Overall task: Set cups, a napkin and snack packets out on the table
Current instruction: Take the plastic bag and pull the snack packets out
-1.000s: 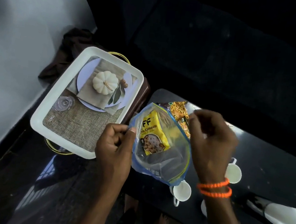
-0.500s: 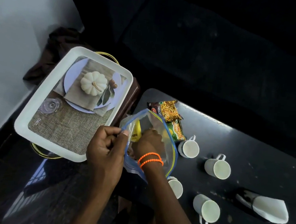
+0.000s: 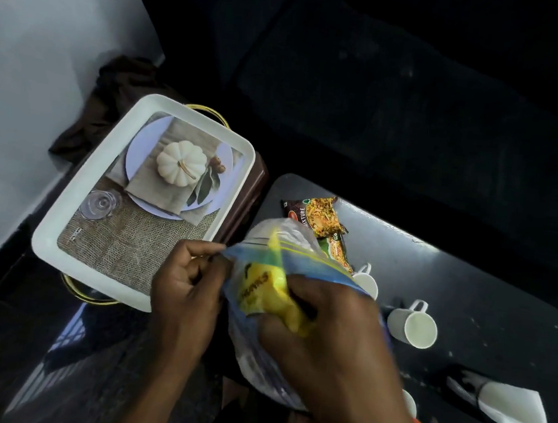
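Note:
My left hand (image 3: pixel 183 291) pinches the left rim of a clear zip bag (image 3: pixel 266 251) with a blue and yellow seal. My right hand (image 3: pixel 329 340) grips a yellow snack packet (image 3: pixel 262 292) at the bag's mouth, partly out of it. On the black table (image 3: pixel 468 300) lie a mixture snack packet (image 3: pixel 322 216) and a green one (image 3: pixel 335 248) just behind the bag. White cups (image 3: pixel 412 323) (image 3: pixel 366 281) lie on their sides to the right, another cup (image 3: pixel 409 402) peeks from behind my wrist. A folded white napkin (image 3: pixel 512 406) rests at the far right.
A white tray (image 3: pixel 63 216) with a printed pumpkin picture sits on a brown stand to the left of the table. A dark cloth (image 3: pixel 110 97) lies behind it by the white wall. A dark sofa (image 3: pixel 387 85) fills the background.
My right hand, which was deep inside the bag, has drawn back toward me with the yellow packet. The camera has moved closer, and my arm now hides some cups.

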Demonstrator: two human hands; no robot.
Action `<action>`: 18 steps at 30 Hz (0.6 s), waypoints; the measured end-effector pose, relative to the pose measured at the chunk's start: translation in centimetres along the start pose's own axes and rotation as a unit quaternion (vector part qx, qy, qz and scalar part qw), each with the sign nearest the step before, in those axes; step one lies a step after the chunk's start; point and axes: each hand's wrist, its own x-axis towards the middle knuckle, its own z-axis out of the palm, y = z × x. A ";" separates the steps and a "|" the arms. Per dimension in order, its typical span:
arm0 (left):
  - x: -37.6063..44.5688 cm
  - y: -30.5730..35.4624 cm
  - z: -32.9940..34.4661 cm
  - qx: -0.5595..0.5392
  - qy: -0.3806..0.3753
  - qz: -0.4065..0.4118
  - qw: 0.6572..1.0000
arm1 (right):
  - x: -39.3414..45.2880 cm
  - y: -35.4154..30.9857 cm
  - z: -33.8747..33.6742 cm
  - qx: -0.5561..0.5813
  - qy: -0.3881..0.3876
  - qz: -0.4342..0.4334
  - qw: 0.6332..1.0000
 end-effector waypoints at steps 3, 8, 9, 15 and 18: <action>-1.1 0.6 0.8 0.009 -0.021 0.011 1.000 | -0.9 -0.6 -2.8 -0.016 -0.020 0.020 0.999; -0.9 1.6 0.5 0.028 0.040 0.002 0.999 | -1.0 -2.8 -1.6 -0.136 -0.079 -0.114 0.981; -0.2 1.5 -0.4 0.027 0.052 -0.013 0.998 | -1.2 -3.1 -1.9 -0.117 -0.084 -0.159 0.977; 1.2 0.4 -4.8 0.096 0.067 -0.052 0.992 | -3.2 -0.7 -5.9 0.277 0.050 -0.220 0.934; -0.1 1.4 -5.9 0.071 0.064 -0.041 0.995 | -0.2 3.7 -5.0 0.407 0.129 -0.065 0.902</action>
